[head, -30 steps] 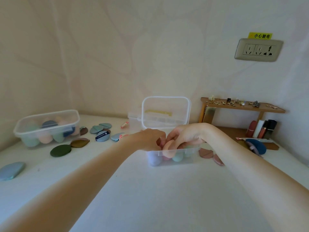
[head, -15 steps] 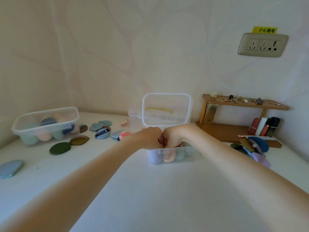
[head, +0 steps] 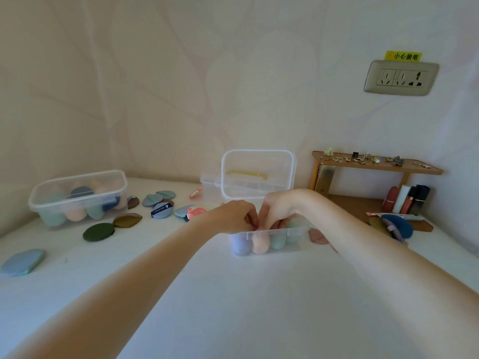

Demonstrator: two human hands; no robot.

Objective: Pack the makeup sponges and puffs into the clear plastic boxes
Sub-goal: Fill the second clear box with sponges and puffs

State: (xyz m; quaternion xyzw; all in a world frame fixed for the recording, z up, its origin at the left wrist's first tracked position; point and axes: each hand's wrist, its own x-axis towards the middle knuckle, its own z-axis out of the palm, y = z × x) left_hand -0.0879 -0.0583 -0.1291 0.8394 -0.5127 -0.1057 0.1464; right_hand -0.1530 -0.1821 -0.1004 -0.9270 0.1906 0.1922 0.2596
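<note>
1. Head view: both of your forearms reach forward over the white table [head: 259, 307] and meet above the open clear box [head: 274, 238] at the centre.
2. Your left hand [head: 234, 216] sits at the box's left rim, fingers curled down into the opening. You cannot tell from this view whether they pinch a sponge.
3. Your right hand [head: 278, 211] sits beside it, the two hands touching or nearly touching, fingers also curled down into the box. What they grasp, if anything, is hidden.
4. Inside the box, against its near wall, stand a lilac sponge [head: 241, 246], a peach sponge [head: 260, 244] and a pale green sponge [head: 278, 240].
5. The box's lid [head: 258, 174] stands upright behind the hands, hinged open toward the wall.
6. A second clear box [head: 77, 196] sits well apart at the far left, holding several green, peach and blue sponges.
7. Loose flat puffs lie on the table between the two boxes: a dark green puff [head: 98, 231], an olive puff [head: 128, 220] and a blue puff with a dark label [head: 160, 211].
8. A light blue puff [head: 22, 263] lies alone near the left edge.
9. A brown puff [head: 318, 235] lies just right of the central box.
10. A wooden shelf [head: 375, 167] stands at the right against the wall, with a wall socket [head: 400, 77] above it.
</note>
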